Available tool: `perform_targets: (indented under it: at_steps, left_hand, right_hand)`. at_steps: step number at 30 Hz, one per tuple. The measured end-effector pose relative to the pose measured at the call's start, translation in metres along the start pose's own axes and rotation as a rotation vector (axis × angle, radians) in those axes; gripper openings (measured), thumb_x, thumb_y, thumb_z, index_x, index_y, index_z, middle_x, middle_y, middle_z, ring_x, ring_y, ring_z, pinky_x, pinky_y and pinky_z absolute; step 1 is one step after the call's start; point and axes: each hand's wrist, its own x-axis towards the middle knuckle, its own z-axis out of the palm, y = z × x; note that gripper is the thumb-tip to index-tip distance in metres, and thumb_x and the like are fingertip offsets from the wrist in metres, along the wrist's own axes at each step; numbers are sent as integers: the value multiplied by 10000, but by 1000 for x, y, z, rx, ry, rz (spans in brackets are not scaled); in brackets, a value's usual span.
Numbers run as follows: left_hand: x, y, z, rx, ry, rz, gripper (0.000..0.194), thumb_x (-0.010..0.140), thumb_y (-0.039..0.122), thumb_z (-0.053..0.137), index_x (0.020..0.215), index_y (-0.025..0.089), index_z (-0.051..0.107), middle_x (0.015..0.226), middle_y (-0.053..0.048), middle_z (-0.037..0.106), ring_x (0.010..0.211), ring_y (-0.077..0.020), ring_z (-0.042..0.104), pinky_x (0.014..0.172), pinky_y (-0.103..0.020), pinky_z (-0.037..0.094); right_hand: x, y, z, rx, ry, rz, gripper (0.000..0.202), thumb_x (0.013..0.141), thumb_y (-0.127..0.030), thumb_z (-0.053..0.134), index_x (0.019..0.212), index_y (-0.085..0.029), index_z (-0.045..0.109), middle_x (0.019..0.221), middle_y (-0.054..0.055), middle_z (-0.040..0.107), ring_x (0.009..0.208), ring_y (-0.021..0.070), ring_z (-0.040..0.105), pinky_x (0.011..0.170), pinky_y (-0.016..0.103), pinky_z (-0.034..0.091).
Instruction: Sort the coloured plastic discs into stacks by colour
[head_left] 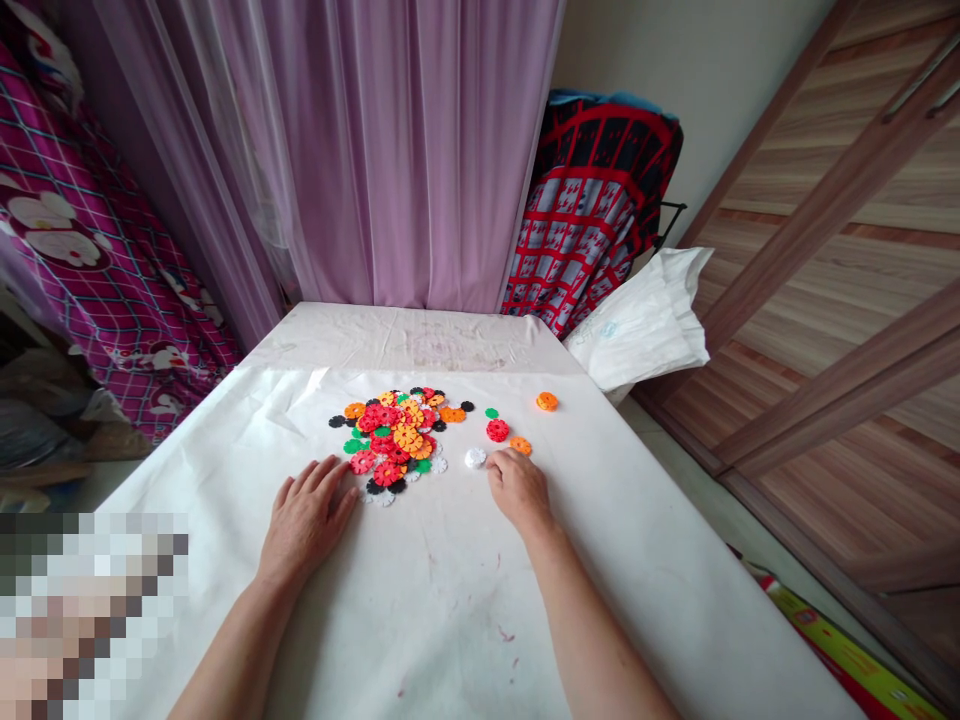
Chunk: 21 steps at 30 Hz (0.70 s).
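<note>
A mixed heap of flower-shaped plastic discs [409, 437] in red, orange, green, black and white lies on the white-covered table [420, 620]. My left hand [311, 510] rests at the heap's near left edge, palm down with its fingers extended. Right of the heap, my right hand [520, 490] is curled, its fingertips beside a small white disc stack [475, 457]. Whether it grips anything is hidden. Just beyond it are a red disc stack [497, 430] and an orange disc [520, 446]. An orange disc stack [547, 401] and a green disc [491, 413] lie farther back.
Purple curtains [390, 150] hang behind the table. A white plastic bag [645, 320] sits at its far right corner, near a red checked cloth [577, 220]. Wooden wardrobe doors [840, 270] stand to the right. A blurred patch [82, 620] covers the lower left.
</note>
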Motion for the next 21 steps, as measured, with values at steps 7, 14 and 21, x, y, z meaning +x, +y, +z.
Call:
perform_targets:
  at_steps: [7,14,21]
  left_hand:
    - [0,-1,2,-24,36,9,483,940,458,378,1326,264,596,1436,-77,563,1354,-279,464,1120,-493,343]
    - [0,1,0,-29,13,-5,517,943,480,353,1341,245,583,1447,-77,552,1361,-285,455,1127,-499,328]
    - [-1,1,1,-42,8,2,496,948,455,371,1353,252,572,1456,-84,542,1372,-287,441,1129,-510,324]
  right_hand:
    - [-1,-5,0,-7,-7,-12,247,798,-85,517,817,-268,682,885,16,694,832,176,600,671,268,397]
    - [5,-33,-12,48,80,-147,189,819,-126,556,926,-243,660,950,41,705,972,218,573,847,323,393]
    - [21,-70,0,8,-109,-234,120,790,-253,695,895,-243,637,901,46,713,1017,237,549,845,357,350]
